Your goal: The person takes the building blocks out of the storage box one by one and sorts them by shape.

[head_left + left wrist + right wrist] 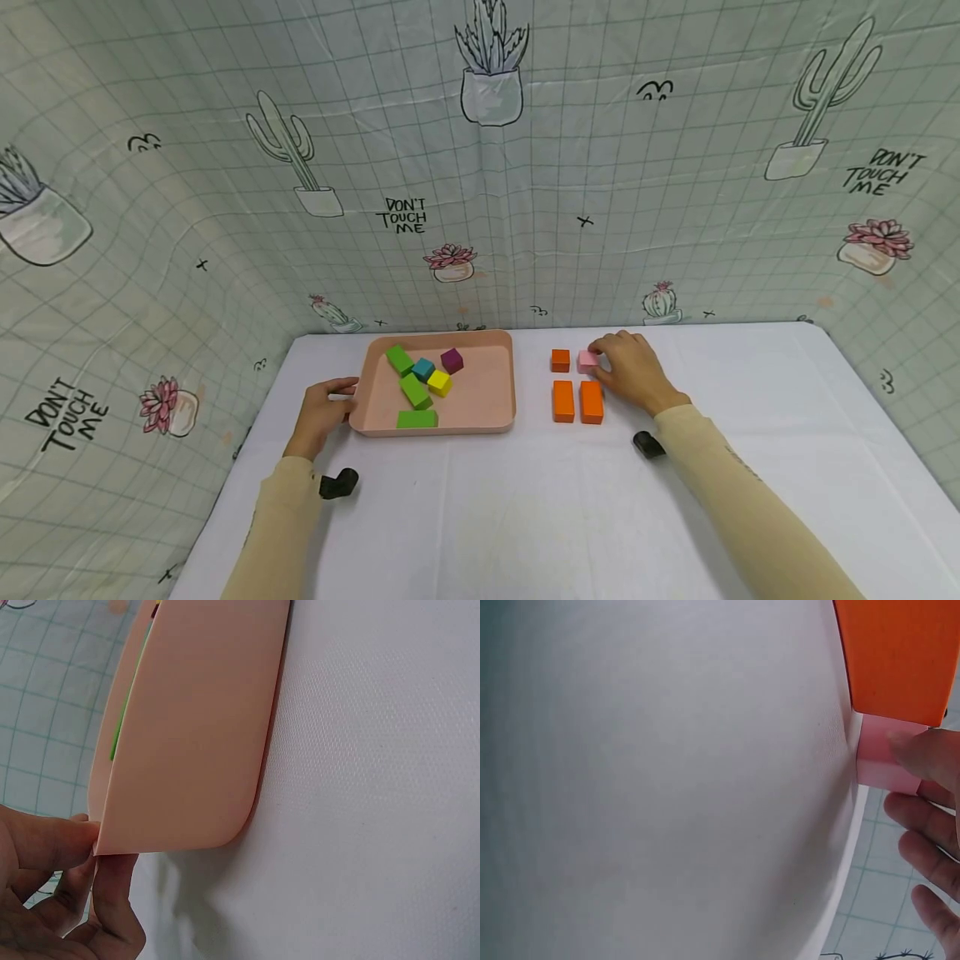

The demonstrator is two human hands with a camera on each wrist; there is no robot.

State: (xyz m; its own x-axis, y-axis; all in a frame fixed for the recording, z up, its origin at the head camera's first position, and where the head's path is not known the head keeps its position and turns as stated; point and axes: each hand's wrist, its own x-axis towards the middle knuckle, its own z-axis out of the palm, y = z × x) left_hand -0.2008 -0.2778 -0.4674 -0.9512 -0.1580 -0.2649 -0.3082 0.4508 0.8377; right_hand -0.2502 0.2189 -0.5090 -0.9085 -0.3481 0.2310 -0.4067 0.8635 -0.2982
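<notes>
My left hand (321,414) pinches the left rim of a shallow pink tray (480,400), thumb on the rim in the left wrist view. Inside the tray lie several blocks: green ones such as the front green block (417,419), a blue cube (423,369), a yellow cube (439,382) and a purple cube (452,360). To the right of the tray, my right hand (632,367) pinches a pink cube (885,761) between thumb and fingers, low at the table. Beside that cube sits an orange cube (560,360); in front stand two orange blocks, the left orange block (563,402) and the right orange block (592,402).
A white cloth covers the table (480,517). Behind and at the sides hangs a gridded curtain (525,167) printed with cacti. A black wrist camera (339,483) shows at the left cuff, and another black camera (648,444) at the right.
</notes>
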